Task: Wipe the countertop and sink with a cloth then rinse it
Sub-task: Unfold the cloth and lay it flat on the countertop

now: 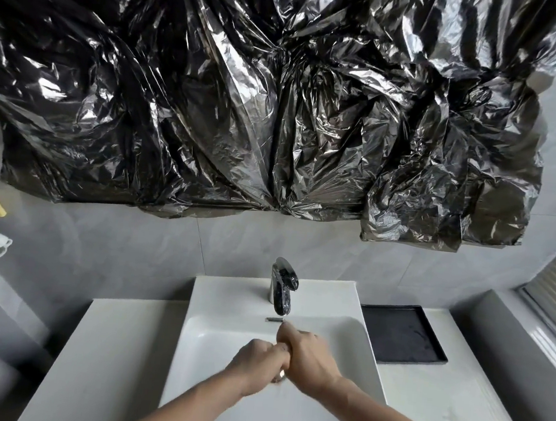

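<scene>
White ceramic sink basin [221, 341] sits in a pale countertop [454, 410], under a chrome faucet [281, 288]; both hands meet over the basin below the spout; the left hand [254, 358] and right hand [309, 357] curl tightly together, seemingly wringing something; the cloth itself is hidden, so I cannot tell; a black rectangular tray [401, 333] lies right.

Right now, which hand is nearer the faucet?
The right hand: it sits higher in the sink, just below the chrome faucet spout, overlapping the left hand, which is closer to the person.
</scene>
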### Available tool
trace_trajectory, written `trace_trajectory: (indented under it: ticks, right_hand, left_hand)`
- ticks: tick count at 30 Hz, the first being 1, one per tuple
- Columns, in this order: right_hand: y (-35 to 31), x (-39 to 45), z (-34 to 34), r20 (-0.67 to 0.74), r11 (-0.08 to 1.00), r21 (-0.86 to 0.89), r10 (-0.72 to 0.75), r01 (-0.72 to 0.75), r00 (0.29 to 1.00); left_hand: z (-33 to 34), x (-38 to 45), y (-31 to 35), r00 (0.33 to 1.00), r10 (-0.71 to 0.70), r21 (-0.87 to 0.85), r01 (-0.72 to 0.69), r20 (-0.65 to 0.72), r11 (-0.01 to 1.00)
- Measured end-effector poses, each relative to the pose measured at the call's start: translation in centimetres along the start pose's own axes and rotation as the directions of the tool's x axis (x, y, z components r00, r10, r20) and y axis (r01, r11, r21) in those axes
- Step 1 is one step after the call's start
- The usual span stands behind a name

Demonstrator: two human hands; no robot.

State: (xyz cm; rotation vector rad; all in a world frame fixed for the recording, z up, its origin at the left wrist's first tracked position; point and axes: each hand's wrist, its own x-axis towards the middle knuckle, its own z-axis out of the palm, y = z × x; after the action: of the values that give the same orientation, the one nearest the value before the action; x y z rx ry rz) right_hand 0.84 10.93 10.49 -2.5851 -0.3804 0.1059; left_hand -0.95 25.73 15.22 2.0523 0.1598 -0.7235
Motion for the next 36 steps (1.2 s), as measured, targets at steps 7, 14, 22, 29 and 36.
trace_trajectory:
  ticks: [7, 14, 22, 29, 36]
  right_hand:
    - [0.4, -4.6, -1.7, 0.01, 0.899, 0.416, 0.146, -0.137, 0.989]
    - [-1.5, -8.5, -2.7, 0.007, 0.782, 0.598, 0.213, -0.175, 0.977]
    - [-3.1, -11.4, -3.1, 0.056, 0.348, 0.907, 0.455, -0.236, 0.889]
    - [-3.3, -13.5, -1.5, 0.295, 0.139, 0.885, 0.572, -0.445, 0.766]
    - [-6.6, -16.8, -0.2, 0.163, 0.38, 0.855, 0.45, -0.353, 0.878]
  left_hand:
    - [-3.1, -0.7, -3.8, 0.95, 0.257, 0.248, -0.209, -0.179, 0.946]
    - [-2.8, -3.1, -5.5, 0.838, 0.459, 0.139, -0.437, -0.295, 0.889]
    - [-2.2, -7.5, -6.2, 0.639, 0.593, 0.169, -0.597, -0.49, 0.784]
    - [-1.7, -11.3, -6.4, 0.588, 0.561, 0.168, -0.588, -0.582, 0.791]
    - [-2.7, -12.7, -7.5, 0.603, 0.708, 0.458, -0.545, -0.368, 0.702]
